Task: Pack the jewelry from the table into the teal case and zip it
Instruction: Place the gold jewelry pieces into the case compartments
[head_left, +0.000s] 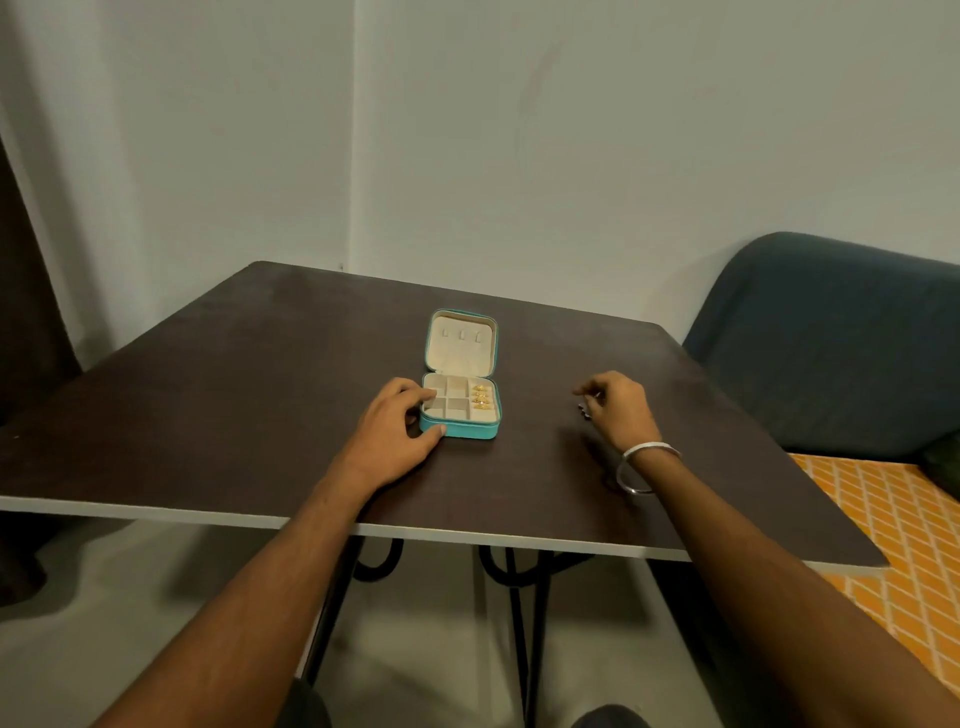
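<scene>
- Teal case (460, 427) sits open near the middle of the dark table (218, 395); lid (462, 343) folded back flat away from the person, cream lining showing, three small tabs in the lid.
- Tray is split into small square compartments plus a ring-roll strip on its right side; gold rings (480, 396) sit slotted in that strip, stacked in a row. Exact count hard to call, looks like three or four.
- Left hand (395, 431) steadies the case: thumb pressed on the near-left front wall, fingers curled over the left rim. Grip is a loose clamp on the case edge.
- Right hand (618, 410) is well apart from the case, to its right, low over the table. Fingers are curled in, pinched narrow, with a small dark item (584, 411) at the fingertips; too small to tell what it is, or whether it is lifted or only touched.
- Silver bangle (641, 460) hangs on the right wrist; worn, probably not part of the load.
- Step in hand, my read: mid-packing, rings done, picking up the next small piece from the table's right side.
- Next move likely calls for carrying the piece left to an empty square compartment, dropping it in cleanly, left hand holding the case steady.
- Zipping not yet started; the lid has to close first.
- No brand, label or readable writing anywhere on the case or table.
- Other: dark blue-grey chair (831, 338) at right, orange patterned fabric (904, 525) below it.
</scene>
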